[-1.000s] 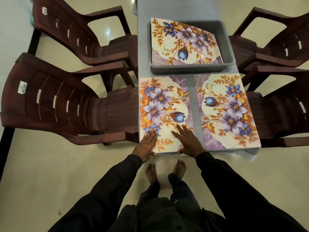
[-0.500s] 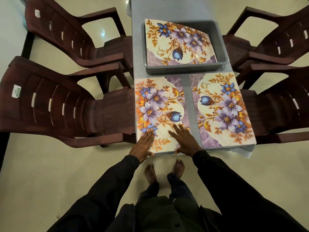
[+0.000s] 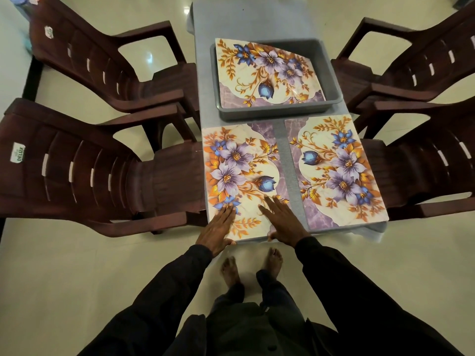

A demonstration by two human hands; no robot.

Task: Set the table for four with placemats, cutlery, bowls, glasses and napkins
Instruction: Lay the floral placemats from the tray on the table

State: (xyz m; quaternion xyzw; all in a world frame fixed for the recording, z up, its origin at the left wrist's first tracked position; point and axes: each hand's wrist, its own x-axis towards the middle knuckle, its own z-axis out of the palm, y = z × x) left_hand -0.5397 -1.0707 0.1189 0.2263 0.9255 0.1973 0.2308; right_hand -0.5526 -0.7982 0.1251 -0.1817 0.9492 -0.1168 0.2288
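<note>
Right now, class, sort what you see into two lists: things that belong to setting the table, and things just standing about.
Job: left hand and right hand flat on the near-left placemat; near-right placemat; third placemat in the grey tray; table.
Standing about: brown chairs, two each side.

Left hand [image 3: 218,228] and right hand [image 3: 285,223], both flat, fingers [image 3: 268,205] straight.

Three placemats [image 3: 241,181] (one in the grey tray [image 3: 277,114]), four chairs [image 3: 84,173], one table [image 3: 246,19]
</note>
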